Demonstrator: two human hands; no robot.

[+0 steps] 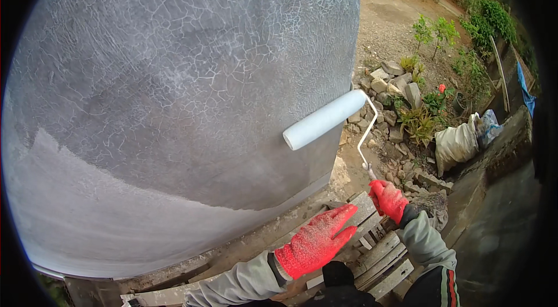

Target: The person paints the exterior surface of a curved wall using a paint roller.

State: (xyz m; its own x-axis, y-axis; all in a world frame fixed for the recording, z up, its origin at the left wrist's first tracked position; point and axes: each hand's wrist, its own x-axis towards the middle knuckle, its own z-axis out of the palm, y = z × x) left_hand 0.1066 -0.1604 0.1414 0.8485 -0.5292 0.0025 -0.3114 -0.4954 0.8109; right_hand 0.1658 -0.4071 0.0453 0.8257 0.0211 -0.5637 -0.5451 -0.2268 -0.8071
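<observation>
My right hand [388,200], in a red glove, is closed around the handle of a paint roller [325,119]. Its long pale sleeve lies tilted against the right part of a large grey wall [192,74], beside the wall's edge. A bent white wire frame joins the sleeve to the handle; most of the grip is hidden in my glove. Pale crack lines cover much of the wall, while its lower left has a smoother, lighter grey band. My left hand [317,242], also red-gloved and dusted with pale specks, is open with fingers stretched toward the right, holding nothing.
Wooden planks [381,260] lie below me along the wall's foot. Broken stones [395,83] are heaped past the wall's right edge, near green plants [427,118]. A stuffed white sack [457,147] stands by a low concrete wall [494,176] at the right.
</observation>
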